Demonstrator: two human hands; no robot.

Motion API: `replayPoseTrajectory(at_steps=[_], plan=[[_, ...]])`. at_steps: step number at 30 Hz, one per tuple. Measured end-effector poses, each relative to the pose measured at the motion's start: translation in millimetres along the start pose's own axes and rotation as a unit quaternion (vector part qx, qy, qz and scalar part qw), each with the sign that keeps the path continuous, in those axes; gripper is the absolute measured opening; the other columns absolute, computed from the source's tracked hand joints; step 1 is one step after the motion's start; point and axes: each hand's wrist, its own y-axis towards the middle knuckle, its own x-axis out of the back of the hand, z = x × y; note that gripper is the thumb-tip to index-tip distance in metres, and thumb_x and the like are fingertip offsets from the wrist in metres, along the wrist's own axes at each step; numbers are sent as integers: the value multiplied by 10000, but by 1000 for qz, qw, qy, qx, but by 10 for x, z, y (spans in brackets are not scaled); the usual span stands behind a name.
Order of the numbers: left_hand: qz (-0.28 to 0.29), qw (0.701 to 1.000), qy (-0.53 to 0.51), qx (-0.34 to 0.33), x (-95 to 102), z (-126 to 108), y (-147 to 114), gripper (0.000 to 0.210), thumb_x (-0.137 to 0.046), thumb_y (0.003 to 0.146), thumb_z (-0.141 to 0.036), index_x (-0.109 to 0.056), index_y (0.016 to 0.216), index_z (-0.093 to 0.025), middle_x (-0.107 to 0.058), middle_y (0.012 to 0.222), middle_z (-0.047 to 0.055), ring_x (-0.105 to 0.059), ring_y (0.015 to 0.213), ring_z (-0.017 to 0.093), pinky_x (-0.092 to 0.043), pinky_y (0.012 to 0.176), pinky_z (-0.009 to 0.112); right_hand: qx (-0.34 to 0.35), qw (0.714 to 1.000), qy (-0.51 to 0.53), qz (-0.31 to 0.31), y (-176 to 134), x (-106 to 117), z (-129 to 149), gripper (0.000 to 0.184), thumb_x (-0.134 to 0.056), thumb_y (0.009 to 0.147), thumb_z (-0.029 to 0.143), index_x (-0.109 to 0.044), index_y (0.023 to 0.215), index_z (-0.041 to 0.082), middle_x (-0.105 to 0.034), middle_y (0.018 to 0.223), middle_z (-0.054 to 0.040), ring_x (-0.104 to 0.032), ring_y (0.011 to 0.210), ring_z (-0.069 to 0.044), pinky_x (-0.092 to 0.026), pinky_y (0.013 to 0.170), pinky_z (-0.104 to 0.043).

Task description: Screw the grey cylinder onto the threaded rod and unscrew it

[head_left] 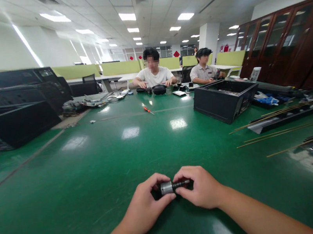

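Near the front of the green table (115, 159), a small metal part (167, 187) lies level between my two hands. It has a silver cylinder on the left and a thin, dark, ribbed shaft on the right; its exact kind cannot be made out. My left hand (143, 204) is curled round the cylinder, thumb below and fingers above. My right hand (200, 187) closes round the shaft end, with its thumb and fingertips close to the left ones. The palms hide both ends of the part partly.
An orange-handled screwdriver (147, 110) lies farther back. Black computer cases stand at left (12, 126) and right (222, 100). Thin brass-coloured rods (266, 117) and a dark metal tray (290, 116) lie at right. Two people (155, 73) sit across the table.
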Motion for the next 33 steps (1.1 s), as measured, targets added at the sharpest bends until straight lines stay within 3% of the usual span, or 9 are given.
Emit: replayPoseTrajectory(at_steps=[5,33], plan=[[2,1000,13,-3,0,12,-11,221,-708,779,-269,-646,986,-221,-681,887,-24,-604,833,179,-430,772,285,11,1000,-9,-1,12,1,3,82,-679,819,225,-713,894,215,-700,809,-6,-642,731,-148,-450,689,-253],[0,1000,24,-17,-5,2,-12,219,-695,783,-260,-647,992,-216,-701,905,-2,-628,848,193,-454,789,304,16,998,-49,18,8,31,26,74,-660,838,247,-719,860,207,-712,799,-19,-650,725,-163,-448,682,-265]])
